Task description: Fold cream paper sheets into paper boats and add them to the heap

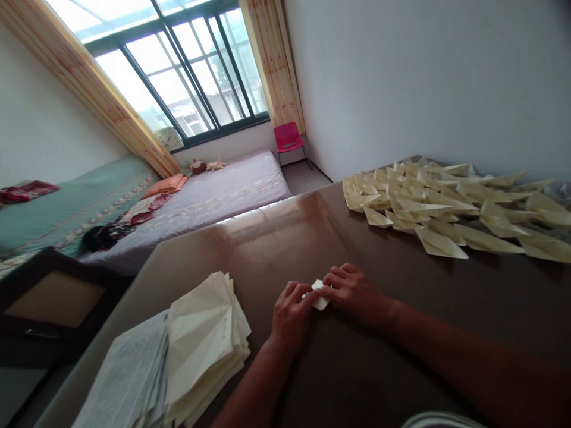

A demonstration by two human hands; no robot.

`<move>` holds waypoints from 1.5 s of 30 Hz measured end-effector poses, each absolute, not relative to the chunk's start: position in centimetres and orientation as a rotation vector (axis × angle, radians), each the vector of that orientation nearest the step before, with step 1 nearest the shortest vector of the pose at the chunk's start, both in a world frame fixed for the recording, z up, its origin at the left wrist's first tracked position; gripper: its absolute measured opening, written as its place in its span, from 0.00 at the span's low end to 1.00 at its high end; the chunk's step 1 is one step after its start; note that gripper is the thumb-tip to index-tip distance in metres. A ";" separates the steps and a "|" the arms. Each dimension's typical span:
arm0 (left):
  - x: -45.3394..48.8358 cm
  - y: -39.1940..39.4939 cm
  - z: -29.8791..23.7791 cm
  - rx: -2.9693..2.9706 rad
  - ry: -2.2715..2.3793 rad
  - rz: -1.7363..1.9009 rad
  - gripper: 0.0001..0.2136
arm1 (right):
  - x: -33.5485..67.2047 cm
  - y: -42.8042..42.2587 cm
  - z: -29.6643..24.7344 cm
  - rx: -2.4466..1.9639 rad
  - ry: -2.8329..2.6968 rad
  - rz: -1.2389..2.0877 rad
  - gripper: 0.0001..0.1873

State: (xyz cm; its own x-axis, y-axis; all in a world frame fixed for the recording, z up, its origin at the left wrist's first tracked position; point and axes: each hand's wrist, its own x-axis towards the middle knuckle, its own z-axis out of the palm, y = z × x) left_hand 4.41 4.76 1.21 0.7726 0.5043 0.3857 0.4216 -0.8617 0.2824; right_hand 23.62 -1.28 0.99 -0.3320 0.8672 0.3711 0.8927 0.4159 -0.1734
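Both hands were close together at mid-bench, w/ a small folded paper piece point(320, 297) between them. L hand point(291, 318) lay knuckles up, fingers curled onto the piece's left edge. R hand point(357, 294), forearm stretched across from the right, had its fingertips pressed over the piece's right side. So both hands were clamped on the piece, which sat flat on the bench point(276, 238), a dark brown glossy top. Only a white corner or two showed btwn the fingers; exact fold shape couldn't be told, as it was mostly covered.

Near the L forearm, at the bench's front left, was a stack of creased cream sheets point(205, 339), fanned a bit. It rested partly on a flatter pile of grey-white printed sheets point(125, 374). Well apart from the hands, at the far right of the bench, lay a big heap of folded cream paper shapes point(455, 208), pointed and overlapping, up to the wall.

Beyond the bench:
- a bed w/ lilac cover point(214, 196)
- a 2nd bed w/ green cover point(66, 208) beside it
- a pink chair point(288, 138) in the corner
- a window point(178, 65) w/ dark frame
- yellow patterned curtains point(276, 59) on each side of the window

A dark wooden frame point(53, 297) sat at lower left, below bench level.
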 end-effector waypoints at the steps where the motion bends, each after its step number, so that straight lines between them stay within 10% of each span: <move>1: 4.4 4.8 1.2 2.807 0.736 0.608 0.14 | 23.9 -1.2 0.9 -1.498 -2.304 -0.011 0.08; 17: 3.3 7.4 1.3 2.390 0.731 0.345 0.11 | 26.3 -0.7 1.0 -1.434 -2.138 0.682 0.13; 45: 4.5 6.1 0.0 2.821 0.694 0.585 0.13 | 23.4 -1.1 1.0 -1.814 -2.178 0.258 0.09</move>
State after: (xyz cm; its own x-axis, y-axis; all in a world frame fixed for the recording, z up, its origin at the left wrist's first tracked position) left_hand 4.46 6.11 -0.03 0.8141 0.4771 0.3312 0.4073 -0.8755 0.2602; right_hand 23.44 -1.06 0.96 -0.1617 0.9807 0.1097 0.9280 0.1889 -0.3210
